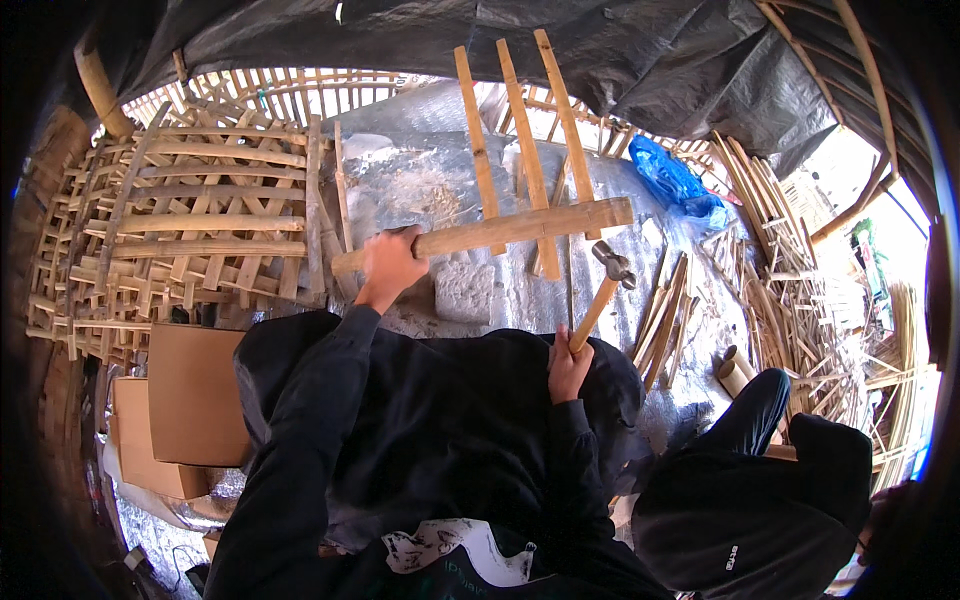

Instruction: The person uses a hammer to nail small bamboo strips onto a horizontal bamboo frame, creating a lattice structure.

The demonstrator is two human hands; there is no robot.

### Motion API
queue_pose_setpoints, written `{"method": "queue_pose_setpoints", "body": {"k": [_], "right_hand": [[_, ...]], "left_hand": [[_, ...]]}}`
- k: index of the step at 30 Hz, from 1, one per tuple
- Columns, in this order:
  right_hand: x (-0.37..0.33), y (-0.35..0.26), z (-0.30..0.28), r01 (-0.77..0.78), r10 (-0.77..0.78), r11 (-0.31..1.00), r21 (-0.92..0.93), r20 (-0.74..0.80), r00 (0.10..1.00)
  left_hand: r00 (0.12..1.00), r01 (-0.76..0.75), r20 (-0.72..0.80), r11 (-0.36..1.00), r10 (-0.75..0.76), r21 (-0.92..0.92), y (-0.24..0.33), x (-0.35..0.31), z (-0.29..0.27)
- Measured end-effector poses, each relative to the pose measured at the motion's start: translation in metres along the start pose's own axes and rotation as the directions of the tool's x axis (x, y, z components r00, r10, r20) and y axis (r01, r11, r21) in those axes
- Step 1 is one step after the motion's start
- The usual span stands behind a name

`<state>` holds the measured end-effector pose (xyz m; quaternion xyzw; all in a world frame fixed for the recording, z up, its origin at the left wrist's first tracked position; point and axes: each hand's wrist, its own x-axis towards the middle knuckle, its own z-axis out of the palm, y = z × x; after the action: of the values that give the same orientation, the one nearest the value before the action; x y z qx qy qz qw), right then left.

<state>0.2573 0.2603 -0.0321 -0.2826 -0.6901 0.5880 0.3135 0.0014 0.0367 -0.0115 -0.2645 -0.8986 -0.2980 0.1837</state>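
Observation:
My left hand (393, 265) is closed round the left part of a thick split-bamboo crosspiece (530, 226), holding it level in front of me. Three narrow bamboo slats (522, 140) cross this piece towards its right half and reach away from me, side by side with gaps between. In my right hand (568, 368) is a hammer (602, 300), gripped low on its wooden handle. Its metal head points up and away, just below the right end of the crosspiece. A pale, rough block (465, 291) sits on the ground below the crosspiece.
Lattice bamboo frames (210, 195) are stacked at the left, with cardboard boxes (195, 400) nearer me. Loose bamboo strips (660, 315) lie to the right, and more are heaped beyond. A blue plastic bag (675, 185) lies far right. A person in black (750, 510) sits close at my right.

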Motion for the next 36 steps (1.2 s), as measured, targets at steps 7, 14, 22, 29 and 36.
{"method": "queue_pose_setpoints", "body": {"k": [7,14,22,29,36], "right_hand": [[0.004,0.011,-0.002,-0.004,0.002,0.998,-0.061,-0.019,1.000],[0.010,0.023,-0.007,0.069,-0.072,0.992,-0.103,-0.022,0.997],[0.006,0.011,0.001,-0.016,0.015,0.999,-0.039,-0.029,0.999],[0.008,0.021,0.000,-0.013,0.011,0.998,-0.055,-0.027,1.000],[0.009,0.021,-0.004,0.006,-0.009,0.997,-0.082,-0.032,0.999]], "left_hand": [[0.998,0.005,-0.062,0.996,-0.010,-0.084,0.005,0.000,-0.003],[0.992,-0.018,-0.121,0.936,-0.026,-0.351,0.006,0.011,0.003],[0.954,0.230,0.121,0.410,-0.275,-0.882,-0.023,0.014,0.027],[0.827,0.474,0.509,-0.189,-0.240,-0.860,-0.012,0.022,-0.002],[0.826,0.500,0.560,-0.544,0.066,-0.673,0.001,0.024,-0.029]]}}
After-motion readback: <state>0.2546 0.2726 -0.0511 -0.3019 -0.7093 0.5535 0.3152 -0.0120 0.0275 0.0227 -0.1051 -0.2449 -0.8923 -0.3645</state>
